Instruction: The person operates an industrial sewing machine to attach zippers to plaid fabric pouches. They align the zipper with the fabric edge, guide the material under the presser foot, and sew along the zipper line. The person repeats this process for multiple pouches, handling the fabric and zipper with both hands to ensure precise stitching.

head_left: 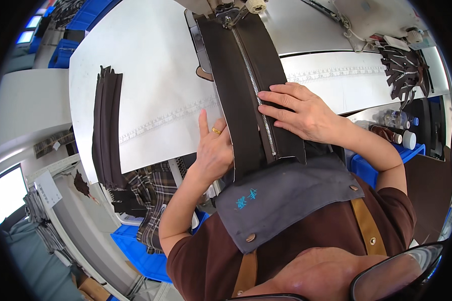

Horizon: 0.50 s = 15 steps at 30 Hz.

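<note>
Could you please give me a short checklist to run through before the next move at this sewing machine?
1. Fabric reaches the presser foot: ok, its far end lies there.
2. Zipper runs lengthwise along the fabric: ok.
3. Right hand clear of the foot: ok, it rests on the fabric, nearer the person.
4. Left hand gripping the fabric: cannot tell; it is at the left edge, with some fingers hidden.
5. Strips apart from the fabric: ok, they lie to its left on the table.
6. Presser foot lowered: cannot tell, too small to judge.
</note>
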Each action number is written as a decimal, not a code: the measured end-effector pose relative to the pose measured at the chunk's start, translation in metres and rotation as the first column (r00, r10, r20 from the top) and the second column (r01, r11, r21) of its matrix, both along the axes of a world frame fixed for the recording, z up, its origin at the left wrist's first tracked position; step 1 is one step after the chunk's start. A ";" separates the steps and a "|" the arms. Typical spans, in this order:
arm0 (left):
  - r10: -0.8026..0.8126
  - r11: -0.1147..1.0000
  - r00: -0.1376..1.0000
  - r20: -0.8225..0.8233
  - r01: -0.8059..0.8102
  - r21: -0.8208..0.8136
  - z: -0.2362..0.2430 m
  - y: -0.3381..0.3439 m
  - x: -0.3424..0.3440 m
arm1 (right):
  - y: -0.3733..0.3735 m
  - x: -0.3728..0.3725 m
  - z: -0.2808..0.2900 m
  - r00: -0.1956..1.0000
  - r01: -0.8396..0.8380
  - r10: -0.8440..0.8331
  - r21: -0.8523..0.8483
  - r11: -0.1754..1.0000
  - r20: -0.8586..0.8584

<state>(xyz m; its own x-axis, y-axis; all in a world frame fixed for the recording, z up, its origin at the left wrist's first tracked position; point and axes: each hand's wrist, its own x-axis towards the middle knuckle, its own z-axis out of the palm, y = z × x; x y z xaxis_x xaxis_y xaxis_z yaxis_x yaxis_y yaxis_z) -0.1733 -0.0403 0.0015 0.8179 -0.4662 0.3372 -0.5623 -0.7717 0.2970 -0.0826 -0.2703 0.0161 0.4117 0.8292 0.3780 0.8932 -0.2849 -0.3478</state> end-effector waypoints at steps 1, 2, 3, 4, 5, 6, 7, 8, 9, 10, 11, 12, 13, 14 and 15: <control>-0.005 1.000 1.000 0.022 0.005 -0.002 -0.002 0.001 0.000 | 0.002 -0.001 -0.001 1.000 0.001 -0.001 0.002 1.000 0.017; -0.012 1.000 0.999 0.031 0.012 0.002 -0.003 0.002 0.000 | 0.004 -0.002 -0.002 0.999 0.002 -0.002 0.005 1.000 0.034; -0.021 1.000 0.999 0.043 0.021 0.006 -0.003 0.003 0.001 | 0.006 -0.002 -0.002 0.999 0.005 -0.005 0.008 1.000 0.053; -0.030 1.000 0.998 0.055 0.030 0.010 -0.002 0.003 0.001 | 0.006 -0.002 -0.003 0.998 -0.001 0.000 0.006 1.000 0.058; -0.034 0.999 0.999 0.042 0.034 -0.006 -0.001 0.004 0.000 | 0.006 -0.002 -0.003 0.998 -0.006 0.006 0.004 1.000 0.063; -0.039 0.999 0.999 0.031 0.040 -0.021 0.001 0.003 0.000 | 0.006 -0.001 -0.003 0.997 -0.009 0.009 0.001 1.000 0.071; -0.045 0.998 0.999 0.020 0.046 -0.036 0.002 0.002 0.000 | 0.005 0.000 -0.003 0.996 -0.019 0.020 -0.008 1.000 0.085; -0.015 0.993 1.000 -0.009 0.014 -0.120 -0.004 0.002 -0.002 | 0.003 0.001 -0.004 0.995 -0.029 0.030 -0.017 0.999 0.100; 0.016 0.980 0.999 -0.041 -0.024 -0.200 -0.009 0.002 -0.003 | 0.003 0.001 -0.003 0.992 -0.042 0.045 -0.025 0.999 0.115; 0.045 0.959 0.996 -0.075 -0.064 -0.277 -0.012 0.002 -0.004 | 0.002 0.000 -0.003 0.992 -0.059 0.061 -0.025 0.998 0.113; 0.151 0.864 0.989 0.013 -0.125 -0.488 -0.016 -0.003 -0.004 | 0.002 -0.001 -0.002 0.991 -0.076 0.078 -0.026 0.997 0.111; 0.274 0.717 0.959 0.076 -0.151 -0.680 -0.005 -0.018 0.006 | 0.003 -0.001 -0.001 0.989 -0.097 0.099 -0.029 0.995 0.110; 0.338 0.772 0.930 0.144 -0.186 -0.608 0.006 -0.023 0.010 | 0.002 -0.002 0.000 0.989 -0.095 0.099 -0.040 0.995 0.107; 0.397 0.812 0.891 0.219 -0.231 -0.536 0.017 -0.027 0.014 | 0.001 -0.002 0.002 0.990 -0.095 0.100 -0.052 0.994 0.103; 0.349 0.937 0.878 0.327 -0.318 -0.147 0.029 -0.025 0.015 | -0.001 -0.003 0.003 0.991 -0.088 0.094 -0.064 0.994 0.097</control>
